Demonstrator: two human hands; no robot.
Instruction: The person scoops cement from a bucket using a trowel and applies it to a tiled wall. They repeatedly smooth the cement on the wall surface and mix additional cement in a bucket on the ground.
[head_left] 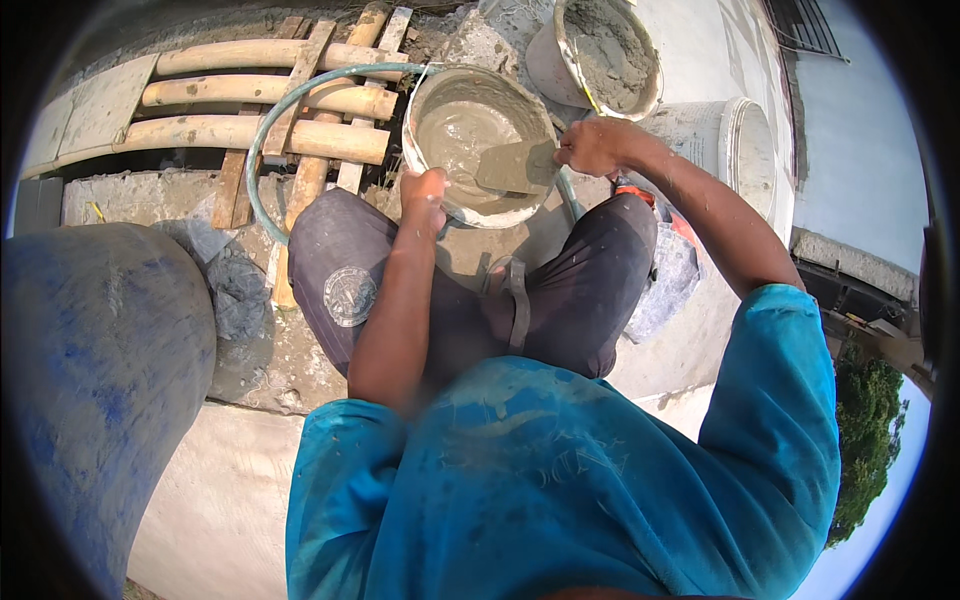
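Between my knees and a little beyond them stands a round bucket (412, 150) with wet grey cement mix (462, 130) inside. My left hand (423, 196) grips the near left rim of this bucket, fingers closed over the edge. On the bucket's right side, my right hand (592, 147) is closed round the handle end of a trowel (512, 168). The trowel's flat blade, coated in grey mix, lies over the wet mix inside the bucket. Most of its handle is hidden in my fist.
Beyond, at the right, a second bucket (612, 50) holds thicker grey mortar. A white bucket (735, 150) lies beside it. A hose (262, 165) curves past bamboo poles (265, 95) at the left. A large blue drum (110, 380) stands near left, beside crumpled plastic (240, 285).
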